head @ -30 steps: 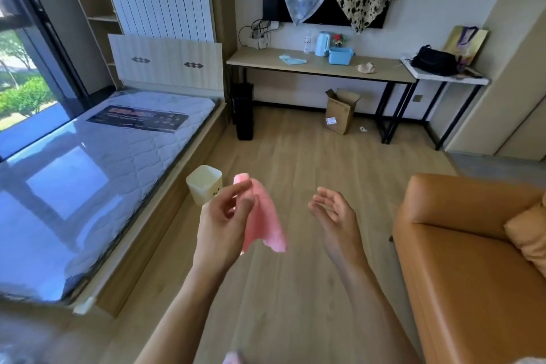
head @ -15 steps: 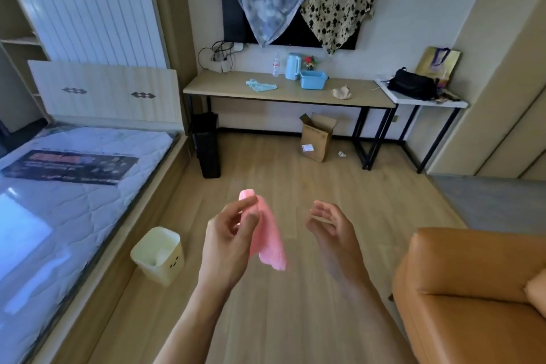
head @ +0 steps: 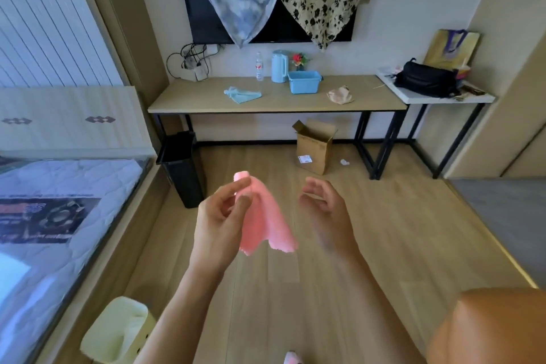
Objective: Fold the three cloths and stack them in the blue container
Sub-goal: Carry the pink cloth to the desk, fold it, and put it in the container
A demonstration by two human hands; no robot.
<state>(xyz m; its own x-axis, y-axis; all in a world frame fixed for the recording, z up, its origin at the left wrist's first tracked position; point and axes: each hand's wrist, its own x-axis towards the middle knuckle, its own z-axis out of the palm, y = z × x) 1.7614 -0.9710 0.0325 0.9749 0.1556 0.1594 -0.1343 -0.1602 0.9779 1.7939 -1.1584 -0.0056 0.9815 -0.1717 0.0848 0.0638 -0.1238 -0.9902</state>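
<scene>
My left hand pinches the top of a pink cloth, which hangs down loose in the air in front of me. My right hand hovers just to the right of it, fingers apart and curled, holding nothing. Far ahead a wooden table stands against the wall. On it a light blue cloth lies crumpled at the left, the blue container stands in the middle, and a beige cloth lies bunched to its right.
A black bin and an open cardboard box stand on the floor by the table. A bed runs along the left, a pale yellow bin sits near my left arm, and an orange sofa fills the lower right.
My view has swung right and moved toward the table, which looks larger now. The pink cloth stays pinched in my left hand; my right hand remains beside it.
</scene>
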